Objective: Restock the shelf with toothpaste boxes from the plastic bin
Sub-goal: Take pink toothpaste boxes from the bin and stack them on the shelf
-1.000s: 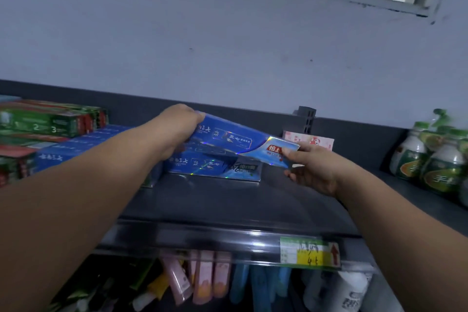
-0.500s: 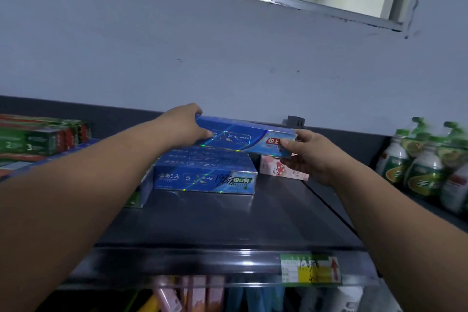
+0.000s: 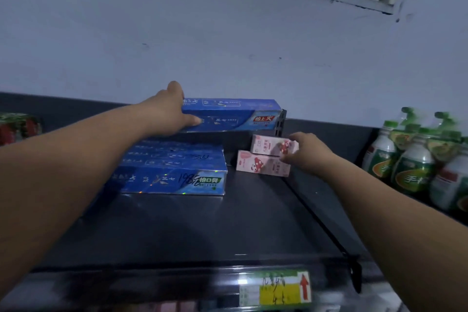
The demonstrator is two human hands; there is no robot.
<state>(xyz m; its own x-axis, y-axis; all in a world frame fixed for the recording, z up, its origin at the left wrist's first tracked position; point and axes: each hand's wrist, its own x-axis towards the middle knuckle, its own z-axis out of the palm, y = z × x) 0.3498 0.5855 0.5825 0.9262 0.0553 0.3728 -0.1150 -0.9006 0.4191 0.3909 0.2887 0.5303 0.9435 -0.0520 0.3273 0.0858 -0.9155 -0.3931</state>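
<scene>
A long blue toothpaste box [image 3: 233, 115] hangs level at the back of the dark shelf [image 3: 202, 223], above a stack of matching blue toothpaste boxes [image 3: 174, 170]. My left hand [image 3: 172, 109] grips its left end, thumb on the front face and fingers over the top. To the right, two small pink boxes lie one on the other. My right hand [image 3: 307, 152] pinches the right end of the upper pink box [image 3: 268, 145]; the lower pink box [image 3: 258, 164] rests on the shelf. The plastic bin is out of view.
Green-labelled bottles [image 3: 410, 162] crowd the right side beyond a dark divider rail [image 3: 316, 213]. Red and green boxes [image 3: 17, 126] sit at the far left. A yellow price label [image 3: 276, 289] marks the shelf's front edge. A grey wall rises behind.
My right hand has let go of the blue box and dropped to the pink boxes. My left hand alone now holds the blue box, higher and further back.
</scene>
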